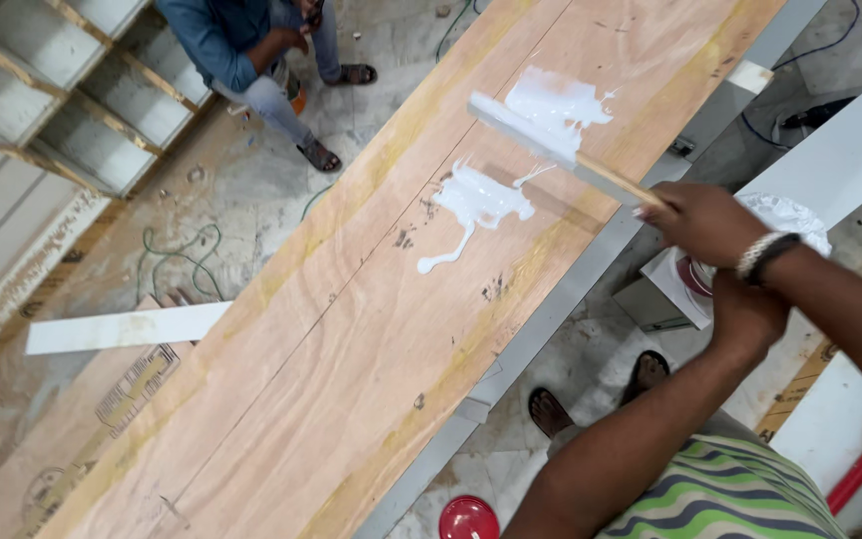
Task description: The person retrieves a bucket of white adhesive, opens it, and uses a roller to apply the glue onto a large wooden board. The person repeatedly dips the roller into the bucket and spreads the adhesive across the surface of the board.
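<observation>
Glue job barely begun, by the look of it: two white glue puddles [511,160] sit unspread on the plywood sheet [351,329], just left of the right hand [702,220]. That hand grips a wooden spreader stick [561,150], blade over the upper puddle. Left hand [745,311] holds a white pot [690,279]; grip unclear. Seated person [251,50] far left, red lid [468,519] on floor below.

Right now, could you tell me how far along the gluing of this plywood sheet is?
Done: white glue lies poured in two puddles. In hand: the right hand holds a wooden strip over the upper puddle. Left: most of the plywood sheet is bare. The left hand is by a glue container.
</observation>
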